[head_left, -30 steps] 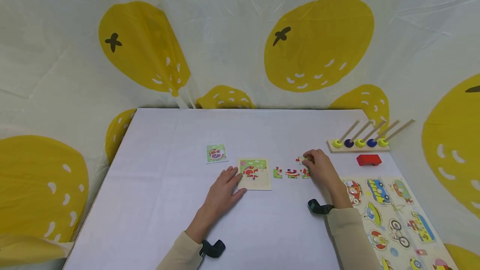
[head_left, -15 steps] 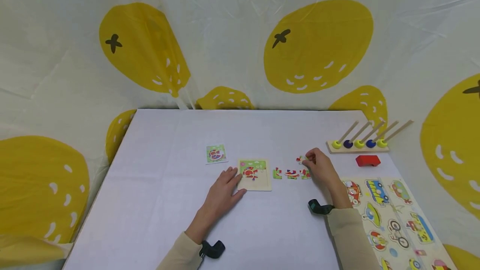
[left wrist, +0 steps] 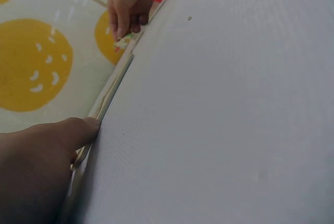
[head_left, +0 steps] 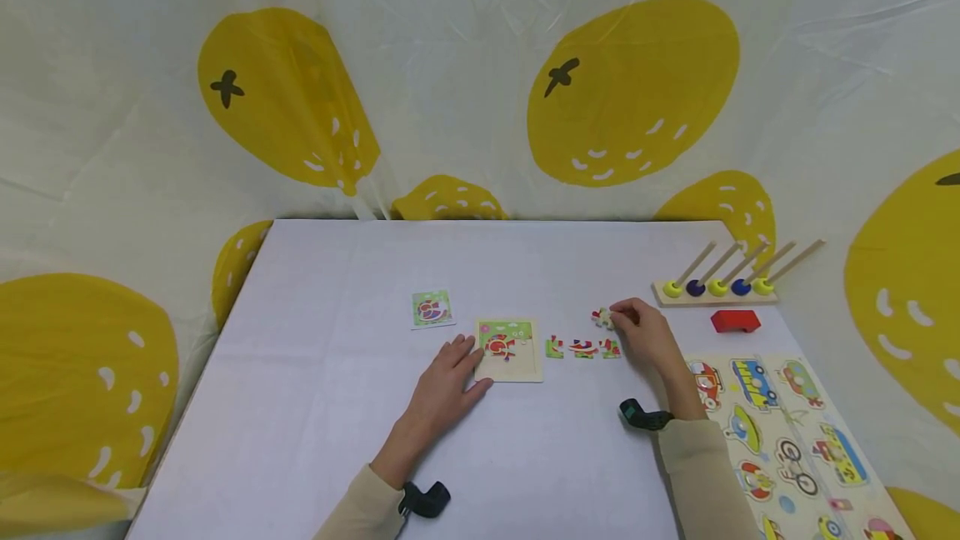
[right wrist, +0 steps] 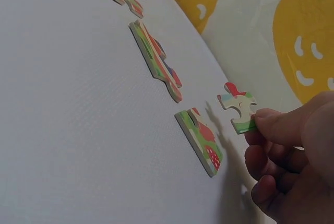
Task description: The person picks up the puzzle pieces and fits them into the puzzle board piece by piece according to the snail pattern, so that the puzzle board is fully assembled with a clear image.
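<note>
The left hand [head_left: 446,382] rests with spread fingers on the left edge of a square wooden puzzle board [head_left: 517,370], whose upper left part holds joined picture pieces. Between thumb and fingertips, the right hand [head_left: 647,338] pinches a puzzle piece [head_left: 602,318]; the right wrist view shows this piece [right wrist: 240,105] raised off the table, with a green edge and a red knob. Three loose pieces lie in a row right of the board: a left one [head_left: 554,347], a middle one [head_left: 582,348] and a right one [head_left: 611,348].
A small picture card [head_left: 432,308] lies behind and left of the board. At the right stand a peg stand with beads [head_left: 716,302] and a red block [head_left: 736,321], with a large vehicle puzzle [head_left: 772,440] nearer the front.
The right hand has shifted slightly right, and the piece in its fingers has turned and shows more of its face. The left hand has stayed on the board.
</note>
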A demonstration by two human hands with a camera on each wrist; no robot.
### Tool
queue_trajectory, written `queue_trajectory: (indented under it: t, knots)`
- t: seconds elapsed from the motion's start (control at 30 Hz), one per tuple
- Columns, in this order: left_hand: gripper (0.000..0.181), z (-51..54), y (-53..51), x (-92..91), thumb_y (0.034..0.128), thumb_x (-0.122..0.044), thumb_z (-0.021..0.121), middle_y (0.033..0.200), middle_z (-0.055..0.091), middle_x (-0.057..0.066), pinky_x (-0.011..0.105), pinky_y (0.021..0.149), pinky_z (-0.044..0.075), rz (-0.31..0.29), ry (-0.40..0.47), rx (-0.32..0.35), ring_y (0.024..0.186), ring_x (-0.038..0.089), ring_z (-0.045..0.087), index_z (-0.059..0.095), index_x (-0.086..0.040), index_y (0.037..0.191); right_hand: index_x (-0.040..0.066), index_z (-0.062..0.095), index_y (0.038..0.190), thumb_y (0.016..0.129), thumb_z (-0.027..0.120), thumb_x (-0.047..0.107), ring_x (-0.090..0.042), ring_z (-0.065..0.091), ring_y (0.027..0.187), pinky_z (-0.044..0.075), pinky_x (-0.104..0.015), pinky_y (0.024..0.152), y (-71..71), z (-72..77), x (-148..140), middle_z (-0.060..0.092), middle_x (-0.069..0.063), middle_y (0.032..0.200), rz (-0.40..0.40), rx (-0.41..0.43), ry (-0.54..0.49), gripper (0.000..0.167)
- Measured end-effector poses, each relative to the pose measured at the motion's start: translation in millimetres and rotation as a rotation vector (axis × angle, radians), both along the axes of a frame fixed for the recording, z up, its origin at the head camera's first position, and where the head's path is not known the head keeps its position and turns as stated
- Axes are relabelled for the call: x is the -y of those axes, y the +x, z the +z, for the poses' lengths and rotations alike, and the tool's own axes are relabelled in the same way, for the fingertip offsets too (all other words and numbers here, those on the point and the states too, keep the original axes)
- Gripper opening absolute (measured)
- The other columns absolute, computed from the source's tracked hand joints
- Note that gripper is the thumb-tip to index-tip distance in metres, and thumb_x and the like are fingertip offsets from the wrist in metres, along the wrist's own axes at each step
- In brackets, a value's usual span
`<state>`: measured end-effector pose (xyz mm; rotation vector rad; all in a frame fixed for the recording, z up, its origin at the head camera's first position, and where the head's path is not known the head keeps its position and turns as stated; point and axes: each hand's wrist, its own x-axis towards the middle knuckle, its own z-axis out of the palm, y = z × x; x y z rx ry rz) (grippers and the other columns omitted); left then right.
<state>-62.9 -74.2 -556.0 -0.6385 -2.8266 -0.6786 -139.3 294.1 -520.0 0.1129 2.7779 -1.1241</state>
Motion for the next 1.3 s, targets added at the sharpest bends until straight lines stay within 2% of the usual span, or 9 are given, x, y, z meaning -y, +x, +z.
queue_trajectory:
  t: [0.23, 0.43, 0.77, 1.1, 1.3]
  knots:
    - [0.055, -1.3, -0.5, 0.6, 0.0924, -0.044, 0.069, 0.148, 0.056, 0.01, 0.042, 0.121, 0.037, 0.001, -0.005, 0.0, 0.144, 0.026, 0.046, 0.064, -0.01, 0.135, 0.007, 0.059, 0.126, 0.103, 0.055, 0.037, -0.025, 0.056, 0.099, 0.049, -0.025, 0.081, 1.3, 4.3, 4.3, 0.064, -0.015, 0.116, -0.009, -0.02, -0.045, 0.037]
    - [0.055, -2.0, -0.5, 0.9, 0.0925, -0.044, 0.069, 0.148, 0.055, 0.01, 0.041, 0.122, 0.037, 0.003, 0.0, 0.002, 0.144, 0.025, 0.046, 0.064, -0.01, 0.135, 0.005, 0.061, 0.123, 0.101, 0.059, 0.037, -0.02, 0.057, 0.091, 0.05, -0.014, 0.071, 2.6, 10.4, 14.8, 0.065, -0.014, 0.11, -0.002, -0.08, -0.102, 0.038]
    - [0.055, -2.0, -0.8, 1.0, 0.0928, -0.044, 0.069, 0.148, 0.055, 0.009, 0.04, 0.122, 0.036, 0.003, -0.003, 0.0, 0.144, 0.025, 0.046, 0.064, -0.01, 0.135, 0.005, 0.064, 0.118, 0.1, 0.063, 0.028, -0.018, 0.059, 0.085, 0.051, -0.014, 0.068, 6.0, 18.0, 36.7, 0.068, -0.014, 0.103, 0.035, -0.132, -0.142, 0.029]
    - [0.055, -0.6, 0.1, 0.7, 0.0929, -0.044, 0.069, 0.149, 0.055, 0.009, 0.041, 0.122, 0.036, 0.003, -0.007, 0.013, 0.144, 0.026, 0.045, 0.063, -0.01, 0.136, 0.007, 0.065, 0.117, 0.099, 0.063, 0.025, -0.021, 0.057, 0.084, 0.049, -0.017, 0.066, 11.8, 18.1, 56.7, 0.068, -0.011, 0.101, 0.085, -0.123, -0.124, 0.025]
    - [0.054, 0.1, 0.4, 0.7, 0.0928, -0.043, 0.069, 0.148, 0.056, 0.009, 0.041, 0.122, 0.037, 0.001, -0.01, 0.001, 0.144, 0.026, 0.046, 0.064, -0.01, 0.135, 0.007, 0.066, 0.114, 0.098, 0.065, 0.022, -0.018, 0.056, 0.08, 0.048, -0.018, 0.062, 13.6, 15.3, 68.2, 0.068, -0.009, 0.095, 0.136, -0.146, -0.112, 0.022]
